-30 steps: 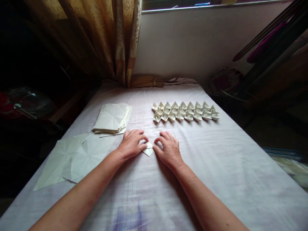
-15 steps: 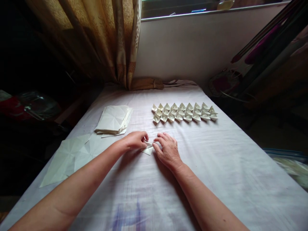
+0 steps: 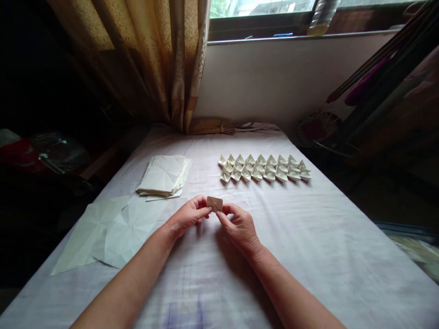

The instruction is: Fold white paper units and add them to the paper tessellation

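A small folded paper square with crossing creases is held up between my two hands, over the middle of the cloth. My left hand pinches its left corner between thumb and fingers. At the right corner, the thumb and index finger of my right hand close on the same paper. Beyond and to the right stand several small folded paper pieces with pointed tips, set in close rows. Left of them lies a stack of creased paper sheets.
Two loose creased sheets lie flat at the left of the cloth-covered table. A gold curtain hangs at the back left beside a window. Dark clutter flanks both sides, with a plastic bag at the right edge.
Both hands have lifted the folded paper off the cloth and turned it to show its creased square face. My right hand, earlier lying beside it, now pinches it. The view has tilted up slightly.
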`<state>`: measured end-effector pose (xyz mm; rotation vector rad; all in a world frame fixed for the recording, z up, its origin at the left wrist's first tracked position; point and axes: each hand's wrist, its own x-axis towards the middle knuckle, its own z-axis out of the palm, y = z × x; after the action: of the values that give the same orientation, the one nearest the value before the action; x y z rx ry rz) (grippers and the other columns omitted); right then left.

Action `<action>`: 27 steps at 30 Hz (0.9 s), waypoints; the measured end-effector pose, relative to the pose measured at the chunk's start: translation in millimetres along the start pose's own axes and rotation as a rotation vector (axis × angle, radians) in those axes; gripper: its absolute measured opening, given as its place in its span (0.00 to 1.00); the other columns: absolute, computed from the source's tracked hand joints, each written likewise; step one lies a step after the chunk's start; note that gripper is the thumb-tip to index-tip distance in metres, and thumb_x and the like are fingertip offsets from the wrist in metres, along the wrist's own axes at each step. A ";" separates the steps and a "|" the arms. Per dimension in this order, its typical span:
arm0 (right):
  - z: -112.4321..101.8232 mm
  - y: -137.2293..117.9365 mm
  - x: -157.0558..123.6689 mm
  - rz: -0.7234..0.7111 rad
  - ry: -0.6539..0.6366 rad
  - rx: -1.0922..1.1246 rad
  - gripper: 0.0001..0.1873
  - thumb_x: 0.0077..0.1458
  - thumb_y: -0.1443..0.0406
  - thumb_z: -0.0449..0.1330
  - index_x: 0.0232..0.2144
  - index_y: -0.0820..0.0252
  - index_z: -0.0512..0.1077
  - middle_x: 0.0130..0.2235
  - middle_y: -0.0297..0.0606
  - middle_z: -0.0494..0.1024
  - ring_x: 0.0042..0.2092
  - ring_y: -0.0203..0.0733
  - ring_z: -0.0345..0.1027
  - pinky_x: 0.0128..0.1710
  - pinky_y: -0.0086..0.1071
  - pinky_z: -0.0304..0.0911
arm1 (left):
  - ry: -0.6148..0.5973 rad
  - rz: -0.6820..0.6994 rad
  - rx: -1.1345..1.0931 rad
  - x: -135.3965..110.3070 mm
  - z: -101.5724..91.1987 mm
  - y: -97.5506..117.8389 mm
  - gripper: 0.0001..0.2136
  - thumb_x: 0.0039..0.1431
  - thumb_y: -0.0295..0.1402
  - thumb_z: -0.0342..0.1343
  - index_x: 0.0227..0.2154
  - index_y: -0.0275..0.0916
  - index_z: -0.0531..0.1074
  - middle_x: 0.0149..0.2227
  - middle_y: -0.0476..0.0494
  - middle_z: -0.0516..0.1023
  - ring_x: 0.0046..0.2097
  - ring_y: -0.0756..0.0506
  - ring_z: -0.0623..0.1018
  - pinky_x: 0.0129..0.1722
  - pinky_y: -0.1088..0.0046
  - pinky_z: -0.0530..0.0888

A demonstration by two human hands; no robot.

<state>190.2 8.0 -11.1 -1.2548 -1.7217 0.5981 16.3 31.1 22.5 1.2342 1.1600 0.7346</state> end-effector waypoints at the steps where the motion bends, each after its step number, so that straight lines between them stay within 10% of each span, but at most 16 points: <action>1: -0.2 0.5 0.0 -0.014 0.003 -0.020 0.08 0.58 0.63 0.55 0.32 0.55 0.75 0.31 0.33 0.80 0.31 0.38 0.73 0.35 0.31 0.65 | 0.011 0.003 0.028 -1.3 1.9 -2.2 0.16 0.48 0.43 0.63 0.32 0.37 0.69 0.30 0.51 0.70 0.29 0.53 0.68 0.23 0.80 0.61; 11: -7.5 -4.4 -0.6 -0.475 -0.090 -0.544 0.11 0.64 0.68 0.52 0.34 0.56 0.75 0.35 0.37 0.80 0.35 0.40 0.69 0.39 0.34 0.55 | 0.319 0.732 1.051 -32.3 -10.5 -19.7 0.06 0.62 0.28 0.52 0.32 0.41 0.73 0.34 0.46 0.77 0.38 0.46 0.74 0.39 0.70 0.70; 27: -10.0 -3.7 -34.1 -0.243 -0.207 -0.359 0.06 0.60 0.62 0.59 0.35 0.51 0.77 0.40 0.35 0.80 0.42 0.41 0.70 0.45 0.37 0.57 | 0.197 0.613 1.099 -55.4 -10.6 -40.1 0.08 0.64 0.35 0.53 0.33 0.41 0.75 0.34 0.45 0.77 0.37 0.45 0.74 0.40 0.67 0.69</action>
<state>199.9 -26.0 -16.2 -1.2294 -2.1884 0.2891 -16.2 -25.5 -0.6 2.5574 1.4055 0.6593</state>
